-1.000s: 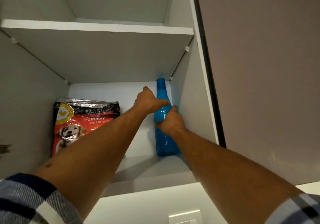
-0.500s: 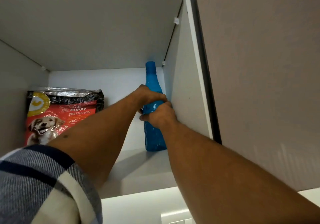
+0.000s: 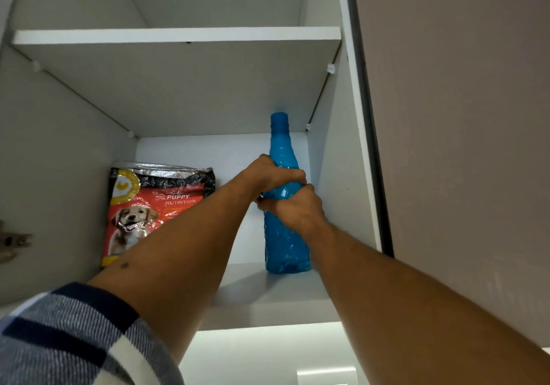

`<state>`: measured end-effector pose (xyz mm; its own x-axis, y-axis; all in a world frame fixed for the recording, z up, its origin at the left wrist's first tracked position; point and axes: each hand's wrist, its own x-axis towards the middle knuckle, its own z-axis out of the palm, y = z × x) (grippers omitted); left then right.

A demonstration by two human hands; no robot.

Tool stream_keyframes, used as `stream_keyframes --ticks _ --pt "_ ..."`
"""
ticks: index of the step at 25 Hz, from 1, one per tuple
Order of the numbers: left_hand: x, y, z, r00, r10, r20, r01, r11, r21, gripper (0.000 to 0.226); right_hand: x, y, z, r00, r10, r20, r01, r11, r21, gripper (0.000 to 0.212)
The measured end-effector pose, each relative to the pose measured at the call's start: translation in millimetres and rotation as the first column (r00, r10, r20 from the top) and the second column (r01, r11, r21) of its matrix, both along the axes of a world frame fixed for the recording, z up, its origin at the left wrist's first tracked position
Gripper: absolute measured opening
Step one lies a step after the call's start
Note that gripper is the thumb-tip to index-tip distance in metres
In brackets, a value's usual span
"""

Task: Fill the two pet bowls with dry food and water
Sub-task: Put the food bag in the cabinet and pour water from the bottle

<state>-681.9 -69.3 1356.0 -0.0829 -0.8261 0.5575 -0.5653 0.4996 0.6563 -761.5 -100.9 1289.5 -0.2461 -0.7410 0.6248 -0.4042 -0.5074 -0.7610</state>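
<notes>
A tall blue plastic bottle (image 3: 284, 241) stands upright on the lower shelf (image 3: 268, 298) of an open white wall cabinet, near its right wall. Both my hands are wrapped around the bottle's middle: my left hand (image 3: 269, 173) higher up from the left, my right hand (image 3: 293, 206) just below it from the right. A red and black puppy food bag (image 3: 148, 203) leans upright against the back at the shelf's left, apart from my hands. No pet bowls are in view.
An upper shelf (image 3: 178, 37) sits above, with nothing visible on it. The closed grey cabinet door (image 3: 461, 116) fills the right side. A door hinge (image 3: 13, 241) is on the left wall. A white wall switch (image 3: 326, 377) shows below the cabinet.
Both hands have closed tighter around the bottle's middle, from a loose touch a second ago. The bottle still stands on the shelf. The camera view has shifted.
</notes>
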Motion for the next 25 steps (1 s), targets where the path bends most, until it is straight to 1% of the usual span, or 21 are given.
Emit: stream_keyframes --ticks 4,10,13,17,21,25 --pt "2.4 17.3 -0.1 1.0 0.013 0.009 -0.013 1.0 -0.002 0.074 0.3 17.0 -1.7 0.999 0.008 -0.033 -0.009 1.0 -0.029 0.082" --pt "7.8 43.7 -0.9 1.0 -0.008 -0.002 0.008 0.999 -0.038 0.073 3.5 47.8 -7.0 0.999 -0.034 -0.042 0.03 0.996 -0.089 0.078" --pt "11.0 56.9 -1.7 1.0 -0.019 -0.001 0.019 0.998 -0.062 0.071 6.8 64.9 -7.1 0.998 -0.049 -0.044 0.044 0.994 -0.096 0.08" --pt "14.8 80.8 -2.0 1.0 -0.02 0.021 0.023 0.988 -0.151 0.072 7.1 97.0 -9.8 0.999 -0.032 -0.025 0.03 0.995 -0.094 0.083" --pt "20.7 114.5 -1.9 0.999 -0.018 0.051 0.03 0.97 -0.242 0.066 5.8 137.0 -11.8 1.0 0.016 -0.007 -0.016 0.991 -0.135 0.073" --pt "24.6 162.8 -5.3 0.997 -0.016 0.073 0.036 0.956 -0.29 0.058 8.6 183.0 -11.4 1.0 0.005 -0.029 -0.01 0.984 -0.177 0.073"
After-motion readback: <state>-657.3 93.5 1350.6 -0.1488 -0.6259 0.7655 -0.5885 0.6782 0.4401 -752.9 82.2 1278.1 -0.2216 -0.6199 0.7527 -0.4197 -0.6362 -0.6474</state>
